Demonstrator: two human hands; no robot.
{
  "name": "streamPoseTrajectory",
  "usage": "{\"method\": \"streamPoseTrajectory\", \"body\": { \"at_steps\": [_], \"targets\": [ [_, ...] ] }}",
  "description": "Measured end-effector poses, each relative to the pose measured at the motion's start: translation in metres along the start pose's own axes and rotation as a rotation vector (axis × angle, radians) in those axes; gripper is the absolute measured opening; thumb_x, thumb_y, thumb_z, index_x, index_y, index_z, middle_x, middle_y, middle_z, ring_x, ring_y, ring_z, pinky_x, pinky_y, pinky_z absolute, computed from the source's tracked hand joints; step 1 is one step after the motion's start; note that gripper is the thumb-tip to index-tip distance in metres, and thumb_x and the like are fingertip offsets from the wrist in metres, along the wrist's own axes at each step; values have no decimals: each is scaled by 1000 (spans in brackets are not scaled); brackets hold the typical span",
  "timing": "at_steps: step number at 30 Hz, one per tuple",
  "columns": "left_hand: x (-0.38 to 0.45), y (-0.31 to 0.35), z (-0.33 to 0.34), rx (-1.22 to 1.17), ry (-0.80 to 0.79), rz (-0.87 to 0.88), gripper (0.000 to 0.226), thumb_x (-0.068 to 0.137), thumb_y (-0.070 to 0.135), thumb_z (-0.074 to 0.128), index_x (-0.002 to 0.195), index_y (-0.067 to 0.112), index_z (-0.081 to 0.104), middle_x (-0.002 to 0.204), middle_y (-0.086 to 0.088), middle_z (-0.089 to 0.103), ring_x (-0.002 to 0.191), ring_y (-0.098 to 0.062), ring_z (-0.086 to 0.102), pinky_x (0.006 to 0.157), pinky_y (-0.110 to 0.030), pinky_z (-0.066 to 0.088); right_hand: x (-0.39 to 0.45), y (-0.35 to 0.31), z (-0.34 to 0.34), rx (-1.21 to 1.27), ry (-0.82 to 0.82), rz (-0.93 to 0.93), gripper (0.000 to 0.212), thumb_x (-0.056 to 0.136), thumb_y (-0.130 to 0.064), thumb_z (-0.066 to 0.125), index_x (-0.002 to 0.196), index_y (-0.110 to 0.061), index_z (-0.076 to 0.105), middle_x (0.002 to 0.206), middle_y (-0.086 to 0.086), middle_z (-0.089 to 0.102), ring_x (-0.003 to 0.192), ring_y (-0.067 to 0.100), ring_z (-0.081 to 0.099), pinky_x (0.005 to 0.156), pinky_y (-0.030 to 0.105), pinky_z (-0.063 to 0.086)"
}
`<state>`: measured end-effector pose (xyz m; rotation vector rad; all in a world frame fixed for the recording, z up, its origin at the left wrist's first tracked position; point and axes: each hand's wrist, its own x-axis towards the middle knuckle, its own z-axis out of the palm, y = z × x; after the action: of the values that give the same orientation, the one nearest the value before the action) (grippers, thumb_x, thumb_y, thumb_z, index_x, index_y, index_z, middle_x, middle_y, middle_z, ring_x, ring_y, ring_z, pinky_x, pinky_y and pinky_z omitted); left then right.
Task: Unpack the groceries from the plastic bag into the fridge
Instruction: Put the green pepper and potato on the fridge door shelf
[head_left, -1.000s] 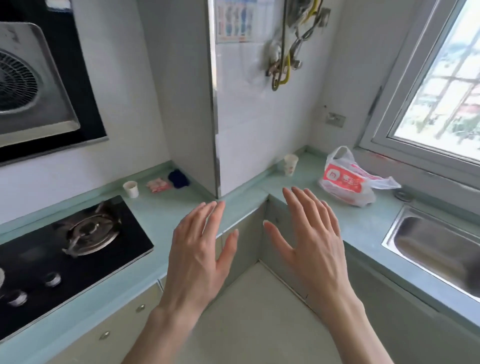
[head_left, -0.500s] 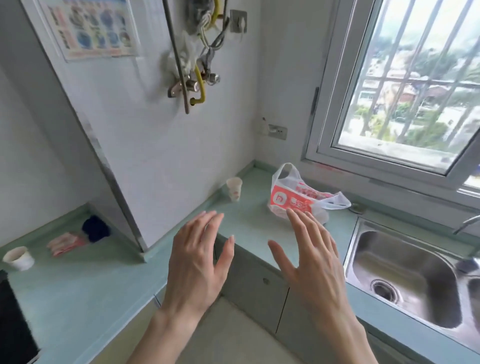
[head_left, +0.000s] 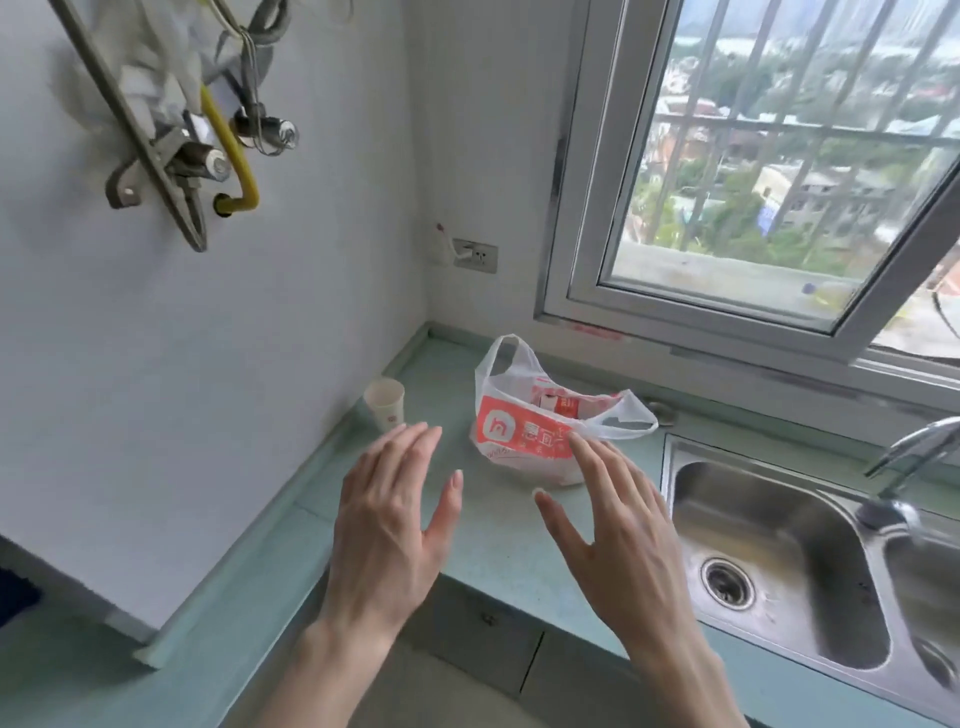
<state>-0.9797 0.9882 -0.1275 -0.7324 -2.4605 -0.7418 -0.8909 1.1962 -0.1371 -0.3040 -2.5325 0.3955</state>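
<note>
The green surface (head_left: 498, 540) runs along under the window (head_left: 769, 171) into the corner, with the steel sink (head_left: 769, 561) set into it on the right. On it, in the corner just left of the sink, sits the plastic bag (head_left: 524, 436), white with a red printed panel, its mouth sagging open and both loop handles free; red packets show inside. A paper cup (head_left: 385, 404) stands near it on the left, against the wall. No fridge is in view.

Both hands hover over the surface in front of the bag, spread flat with fingers straight, holding nothing: the left hand (head_left: 387, 525) between cup and bag, the right hand (head_left: 618, 535) with its fingertips overlapping the bag's front in this view, though whether they touch it I cannot tell.

The step in hand looks to be taking hold of the bag. Best to gather both handles together so the mouth closes and nothing spills, lift straight up, and keep clear of the cup and the sink edge
</note>
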Motion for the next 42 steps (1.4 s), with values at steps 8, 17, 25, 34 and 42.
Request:
{"method": "streamPoseTrajectory", "body": {
  "at_steps": [8,17,25,34,42],
  "targets": [
    [79,-49,70,-102,-173,105,58,108,54,34,146,15,54,148,-1,56,143,-16,46,122,-34,32,63,7,50,-73,50,165,65,101,-59,46,153,-21,45,149,-4,56,136,18,53,111,36,43],
    [124,-71,132,-166,-336,140,49,107,46,46,145,16,54,147,0,57,142,-15,45,121,-35,35,98,37,81,-114,-13,325,64,102,-61,40,154,-22,42,150,-5,55,137,17,52,112,33,40],
    [157,-74,183,-167,-408,110,51,108,50,40,148,18,50,149,4,54,143,-11,43,122,-29,29,150,86,115,-93,-80,293,58,102,-55,48,152,-23,45,147,-3,58,134,19,54,108,37,44],
    [202,-55,266,-196,-393,110,44,106,39,43,138,14,59,139,0,61,130,-16,54,114,-31,37,196,151,154,-76,-222,226,50,104,-49,49,146,-22,53,137,-3,64,126,20,59,104,34,45],
    [198,-69,324,-164,-633,12,23,102,24,55,119,15,68,116,1,68,104,-20,67,94,-38,53,225,189,209,-69,-539,88,31,107,-39,45,124,-21,64,115,-1,69,102,27,67,79,41,54]
  ]
}}
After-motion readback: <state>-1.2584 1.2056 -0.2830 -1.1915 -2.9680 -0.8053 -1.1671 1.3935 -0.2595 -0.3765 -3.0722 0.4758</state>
